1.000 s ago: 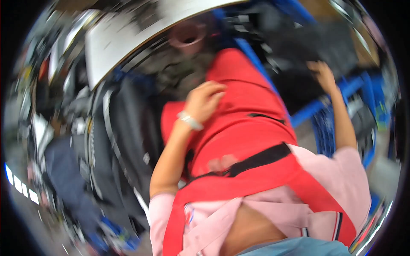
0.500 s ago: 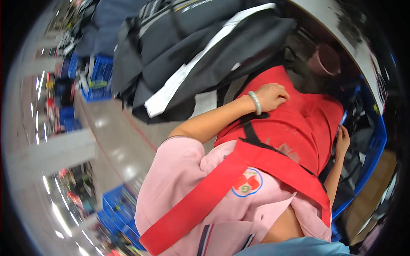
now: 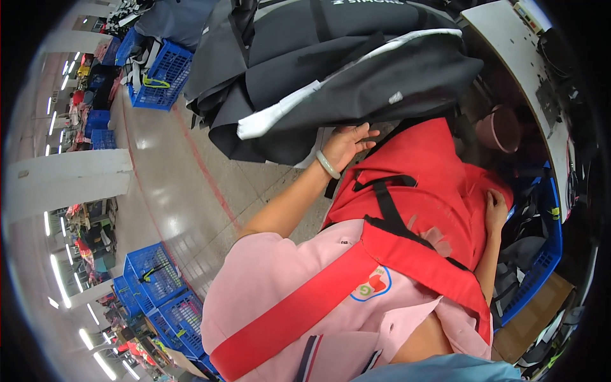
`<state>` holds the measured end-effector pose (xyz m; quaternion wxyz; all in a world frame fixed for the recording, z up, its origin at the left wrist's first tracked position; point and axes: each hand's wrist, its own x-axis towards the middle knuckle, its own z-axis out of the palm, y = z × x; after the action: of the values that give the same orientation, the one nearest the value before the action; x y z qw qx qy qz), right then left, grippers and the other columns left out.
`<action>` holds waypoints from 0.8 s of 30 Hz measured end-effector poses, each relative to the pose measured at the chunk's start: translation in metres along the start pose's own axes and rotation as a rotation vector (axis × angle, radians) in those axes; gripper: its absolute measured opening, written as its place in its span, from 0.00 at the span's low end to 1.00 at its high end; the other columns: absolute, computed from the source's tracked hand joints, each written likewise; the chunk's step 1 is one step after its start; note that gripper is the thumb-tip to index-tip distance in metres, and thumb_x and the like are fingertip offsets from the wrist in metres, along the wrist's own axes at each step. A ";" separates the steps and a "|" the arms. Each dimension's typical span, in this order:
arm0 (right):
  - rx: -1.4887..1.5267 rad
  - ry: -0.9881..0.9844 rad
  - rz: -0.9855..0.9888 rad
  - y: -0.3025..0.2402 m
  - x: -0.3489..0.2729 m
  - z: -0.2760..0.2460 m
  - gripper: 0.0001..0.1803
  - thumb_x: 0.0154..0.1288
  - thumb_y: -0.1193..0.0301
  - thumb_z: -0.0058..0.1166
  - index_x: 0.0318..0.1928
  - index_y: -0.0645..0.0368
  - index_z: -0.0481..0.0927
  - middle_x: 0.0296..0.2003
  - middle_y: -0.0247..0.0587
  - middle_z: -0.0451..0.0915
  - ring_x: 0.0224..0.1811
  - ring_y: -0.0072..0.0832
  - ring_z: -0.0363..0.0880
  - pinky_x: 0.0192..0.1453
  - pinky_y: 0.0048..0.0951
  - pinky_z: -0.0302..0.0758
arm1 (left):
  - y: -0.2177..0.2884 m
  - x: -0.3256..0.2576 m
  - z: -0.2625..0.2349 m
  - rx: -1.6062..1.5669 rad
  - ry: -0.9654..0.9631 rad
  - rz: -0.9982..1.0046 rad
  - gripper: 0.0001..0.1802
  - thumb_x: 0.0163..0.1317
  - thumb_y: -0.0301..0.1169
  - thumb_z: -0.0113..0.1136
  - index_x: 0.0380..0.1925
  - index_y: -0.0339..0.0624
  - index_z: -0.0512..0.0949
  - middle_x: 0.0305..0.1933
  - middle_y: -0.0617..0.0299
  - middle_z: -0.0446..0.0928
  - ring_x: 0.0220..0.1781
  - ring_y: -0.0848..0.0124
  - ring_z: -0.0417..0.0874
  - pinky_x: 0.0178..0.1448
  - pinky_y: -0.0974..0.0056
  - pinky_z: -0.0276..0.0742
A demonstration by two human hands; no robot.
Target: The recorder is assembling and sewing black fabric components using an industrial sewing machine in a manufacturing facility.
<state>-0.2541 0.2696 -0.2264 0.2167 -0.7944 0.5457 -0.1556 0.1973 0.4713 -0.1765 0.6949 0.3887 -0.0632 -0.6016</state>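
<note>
My left hand (image 3: pixel 349 145), with a pale bangle (image 3: pixel 328 164) at the wrist, is just under the near edge of a pile of black fabric pieces (image 3: pixel 356 95). Its fingers are loosely stretched and apart, with nothing in them. Whether the fingertips touch the fabric, I cannot tell. A white strip (image 3: pixel 273 120) runs along the folded fabric above that hand. On the right, my right hand (image 3: pixel 496 211) lies on the red apron (image 3: pixel 423 184) over my lap, fingers extended and holding nothing visible. A black strap (image 3: pixel 389 202) crosses the apron.
To the right are a pale tabletop (image 3: pixel 509 51), a pinkish bucket (image 3: pixel 498 129) beneath it and a blue crate (image 3: pixel 541 267) with dark pieces. Blue baskets (image 3: pixel 162 75) stand far left, with more blue crates (image 3: pixel 156 274) at lower left. A white pillar (image 3: pixel 70 178) rises beyond the floor.
My left hand has moved left off the apron to the black fabric's edge, its fingers opening out. My right hand has come from the apron's side up onto it. The view has shifted.
</note>
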 end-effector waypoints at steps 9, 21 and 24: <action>0.183 -0.298 -0.085 -0.059 0.010 0.022 0.11 0.63 0.76 0.54 0.45 0.65 0.82 0.42 0.51 0.83 0.45 0.42 0.83 0.51 0.34 0.76 | 0.047 -0.026 0.127 0.972 -0.682 0.216 0.11 0.61 0.30 0.63 0.41 0.36 0.83 0.40 0.55 0.83 0.44 0.69 0.83 0.53 0.65 0.77; 0.003 -0.411 -0.217 -0.056 0.012 0.029 0.13 0.61 0.76 0.52 0.46 0.66 0.80 0.42 0.53 0.82 0.47 0.47 0.81 0.51 0.36 0.76 | 0.139 -0.057 0.064 2.064 0.105 0.600 0.38 0.48 0.36 0.71 0.61 0.45 0.70 0.62 0.52 0.69 0.62 0.52 0.72 0.63 0.57 0.68; 0.265 -0.397 -0.125 -0.080 0.022 0.032 0.11 0.63 0.76 0.52 0.44 0.66 0.80 0.40 0.51 0.82 0.45 0.45 0.82 0.50 0.34 0.75 | 0.116 -0.049 0.039 2.083 0.097 0.374 0.31 0.49 0.31 0.70 0.56 0.41 0.74 0.57 0.50 0.74 0.57 0.52 0.76 0.60 0.60 0.71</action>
<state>-0.1668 0.2794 -0.2128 0.4118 -0.8062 0.4173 -0.0796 0.2541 0.4937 -0.0594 0.1019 0.8003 -0.5791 -0.1176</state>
